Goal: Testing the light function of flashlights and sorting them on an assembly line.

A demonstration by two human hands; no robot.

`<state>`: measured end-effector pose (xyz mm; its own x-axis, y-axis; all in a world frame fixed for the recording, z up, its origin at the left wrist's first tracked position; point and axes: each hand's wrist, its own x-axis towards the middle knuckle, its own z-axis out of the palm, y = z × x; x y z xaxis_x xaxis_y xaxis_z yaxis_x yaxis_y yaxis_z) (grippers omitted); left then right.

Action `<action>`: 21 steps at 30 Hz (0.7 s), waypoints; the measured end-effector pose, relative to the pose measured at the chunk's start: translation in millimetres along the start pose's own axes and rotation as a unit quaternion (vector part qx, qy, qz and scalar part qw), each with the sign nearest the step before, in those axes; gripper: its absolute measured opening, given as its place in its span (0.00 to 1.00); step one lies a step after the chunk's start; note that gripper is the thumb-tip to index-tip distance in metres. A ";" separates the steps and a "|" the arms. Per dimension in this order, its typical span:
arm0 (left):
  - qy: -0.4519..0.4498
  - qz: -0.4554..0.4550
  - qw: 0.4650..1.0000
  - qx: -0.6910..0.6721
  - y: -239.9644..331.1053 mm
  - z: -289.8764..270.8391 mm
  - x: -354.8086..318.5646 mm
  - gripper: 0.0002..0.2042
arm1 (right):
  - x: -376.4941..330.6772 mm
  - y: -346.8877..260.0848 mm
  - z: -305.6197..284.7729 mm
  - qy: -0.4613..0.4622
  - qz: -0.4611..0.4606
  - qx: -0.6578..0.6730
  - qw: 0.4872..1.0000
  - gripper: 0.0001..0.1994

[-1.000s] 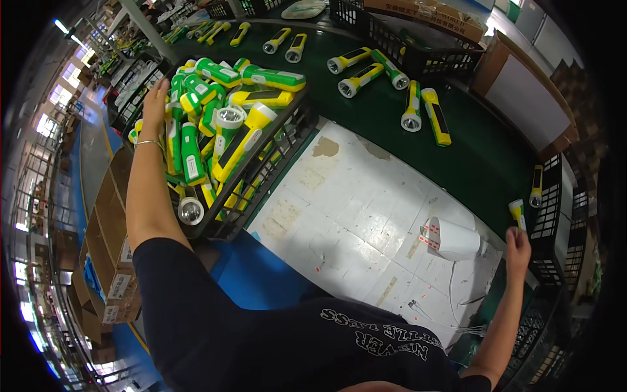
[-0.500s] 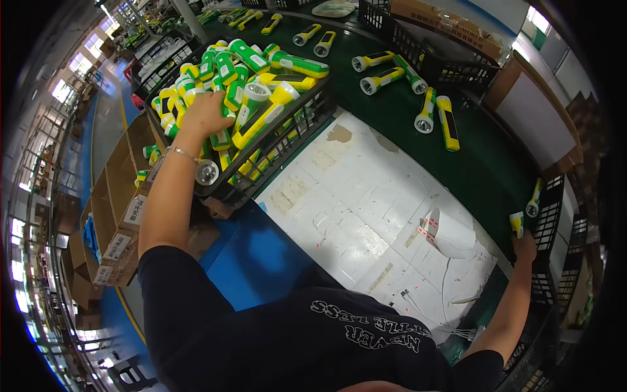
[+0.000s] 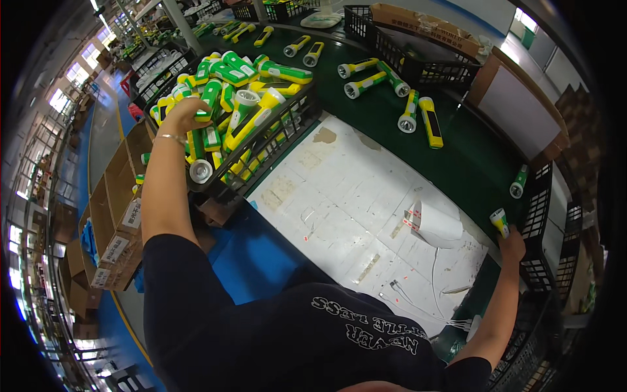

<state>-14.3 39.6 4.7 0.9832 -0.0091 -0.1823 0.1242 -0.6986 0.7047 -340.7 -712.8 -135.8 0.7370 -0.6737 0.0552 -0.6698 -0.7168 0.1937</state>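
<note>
At the left, my left hand reaches into a black crate heaped with green, yellow and white flashlights. Its fingers are closed around the end of a green flashlight on top of the heap. My right hand, out at the far right beside the dark green belt, grips a yellow, green and white flashlight with its lamp end pointing up and away. Just beyond that hand, another flashlight lies on the belt.
Several flashlights, one a yellow flashlight, lie across the dark green belt. On the white board stand a curled white sheet and white cables. Black crates, including one black crate at right, and cardboard boxes flank me.
My left hand has closed on a green flashlight and tilted it up in the heap. The right hand still holds its flashlight, now turned slightly. The whole view has shifted a little.
</note>
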 end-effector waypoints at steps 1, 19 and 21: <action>0.100 -0.150 0.909 -0.376 -5.0 5.4 -17.4 0.30 | 0.1 0.4 0.3 -0.015 -0.011 0.009 1.000 0.23; -0.059 0.003 0.771 -0.634 7.5 74.4 -76.4 0.28 | -4.3 6.6 6.1 0.010 0.018 -0.006 1.000 0.22; -0.074 -0.006 0.770 -0.634 3.1 72.6 -74.4 0.29 | -5.9 5.8 4.4 0.002 0.008 0.002 1.000 0.22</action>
<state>-96.8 -13.9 -29.3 0.9667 -0.1543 -0.2041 0.2557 0.5592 0.7886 -349.3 -713.8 -139.3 0.7259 -0.6850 0.0627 -0.6826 -0.7060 0.1886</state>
